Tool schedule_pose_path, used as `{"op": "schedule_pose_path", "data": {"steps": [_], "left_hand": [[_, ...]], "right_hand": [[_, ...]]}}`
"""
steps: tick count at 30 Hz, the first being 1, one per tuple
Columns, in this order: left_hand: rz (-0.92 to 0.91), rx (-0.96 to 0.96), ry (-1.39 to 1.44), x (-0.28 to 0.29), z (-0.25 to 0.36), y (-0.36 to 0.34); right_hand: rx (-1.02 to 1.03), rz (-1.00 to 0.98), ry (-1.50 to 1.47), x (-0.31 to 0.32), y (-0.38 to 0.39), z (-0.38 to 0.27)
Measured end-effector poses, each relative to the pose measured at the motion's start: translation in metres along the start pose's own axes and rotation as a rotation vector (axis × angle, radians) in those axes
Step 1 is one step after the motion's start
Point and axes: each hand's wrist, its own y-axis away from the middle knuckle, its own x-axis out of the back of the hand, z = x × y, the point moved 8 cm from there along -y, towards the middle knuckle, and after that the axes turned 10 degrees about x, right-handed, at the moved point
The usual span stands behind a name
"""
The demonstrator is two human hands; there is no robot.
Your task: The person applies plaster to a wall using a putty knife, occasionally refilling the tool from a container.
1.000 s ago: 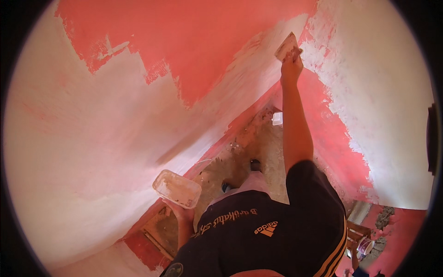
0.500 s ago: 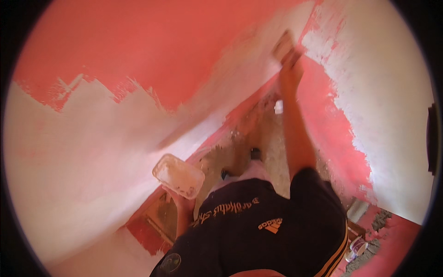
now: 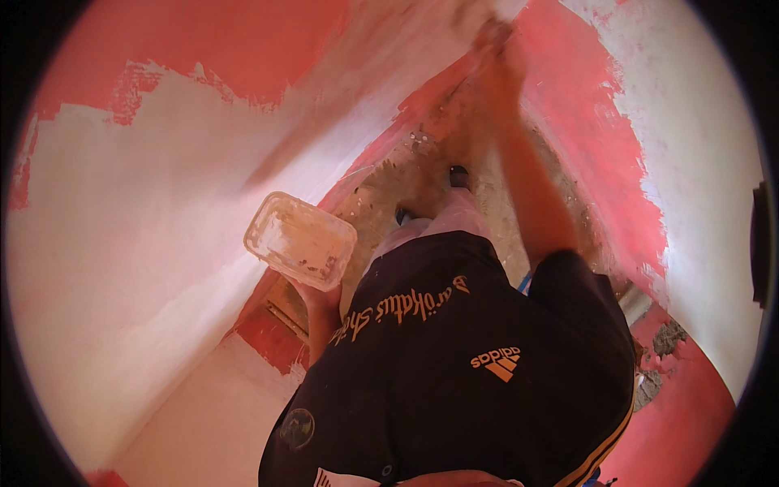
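Observation:
My left hand [image 3: 319,302] is closed on a clear plastic tub [image 3: 302,237], gripping it from below. Pale smears coat the tub's inside, with darker specks near one corner. At the top, my right arm reaches up to the corner where two walls meet. My right hand [image 3: 499,49] is blurred by motion there, its fingers closed on a putty knife whose flat, broad blade showed more clearly half a second ago. The left wall [image 3: 154,187] has a whitish coat over its lower part and red above with a ragged border.
The right wall [image 3: 690,154] is whitish with a pink-red strip [image 3: 584,105] along its lower edge. Below me lies a stained, speckled floor [image 3: 398,174]. Grey rubble [image 3: 670,337] sits at the lower right, and a wooden frame [image 3: 286,316] is behind my left hand.
My right hand has moved up along the corner and become more blurred. The tub sits higher and slightly further left. The view itself has shifted, with walls and floor appearing higher.

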Motion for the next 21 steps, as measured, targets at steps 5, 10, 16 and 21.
{"op": "schedule_pose_path", "data": {"steps": [5,10,16,21], "left_hand": [[-0.199,0.032,0.014,-0.004,0.002,-0.008],[-0.152,0.035,0.042,-0.007,0.004,-0.01],[-0.091,-0.016,0.099,0.007,0.002,-0.016],[-0.106,-0.067,0.019,-0.005,0.001,-0.017]], "right_hand": [[0.477,-0.077,0.262,-0.017,-0.087,-0.022],[0.496,-0.234,0.519,-0.127,0.093,-0.024],[0.315,-0.55,0.421,-0.08,0.097,-0.016],[0.27,0.202,0.373,0.031,-0.104,-0.048]]}}
